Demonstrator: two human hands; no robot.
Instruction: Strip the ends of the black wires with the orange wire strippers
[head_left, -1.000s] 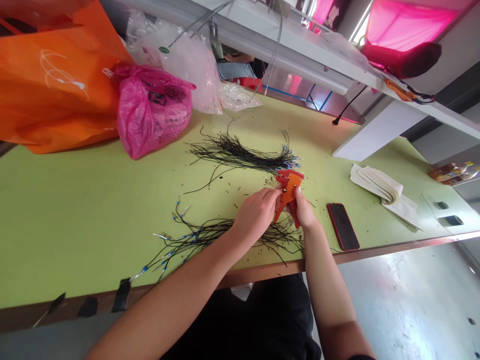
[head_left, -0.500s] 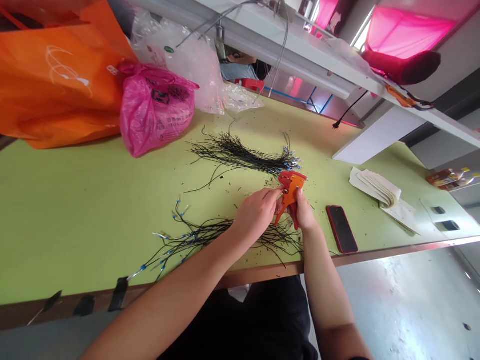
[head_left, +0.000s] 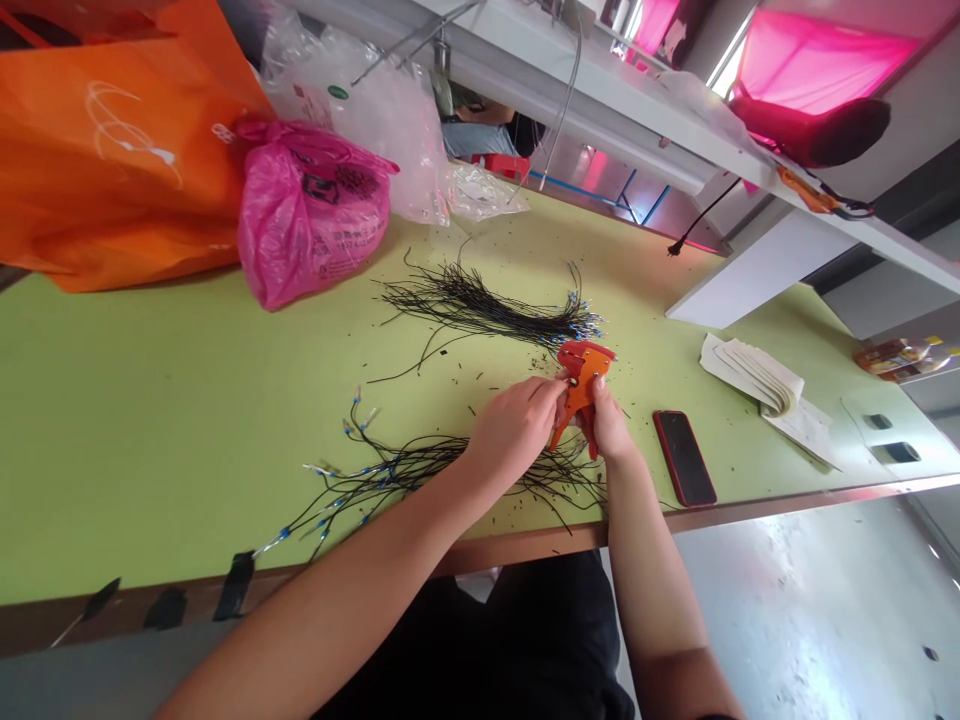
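Observation:
My right hand (head_left: 611, 425) is wrapped around the handles of an orange and red wire stripper (head_left: 589, 375), its jaws pointing away from me. At the tool's left side, the fingers of my left hand (head_left: 517, 420) are pinched against the jaws on what looks like a black wire, mostly hidden by the fingers. Under my left wrist lies a loose bundle of black wires (head_left: 431, 457), with blue and bare metal ends toward the left. Beyond the stripper rests another bundle of black wires (head_left: 487, 308), its blue-tipped ends at the right.
A phone (head_left: 684, 458) and folded papers (head_left: 757, 375) lie to the right. An orange bag (head_left: 112, 180), a pink plastic bag (head_left: 315, 220) and clear plastic bags (head_left: 390, 130) stand at back left. Black tape (head_left: 238, 585) sticks to the front edge. A white shelf (head_left: 742, 265) spans the back.
The view has shifted very slightly. Both hands and the wire stripper keep nearly the same place and hold.

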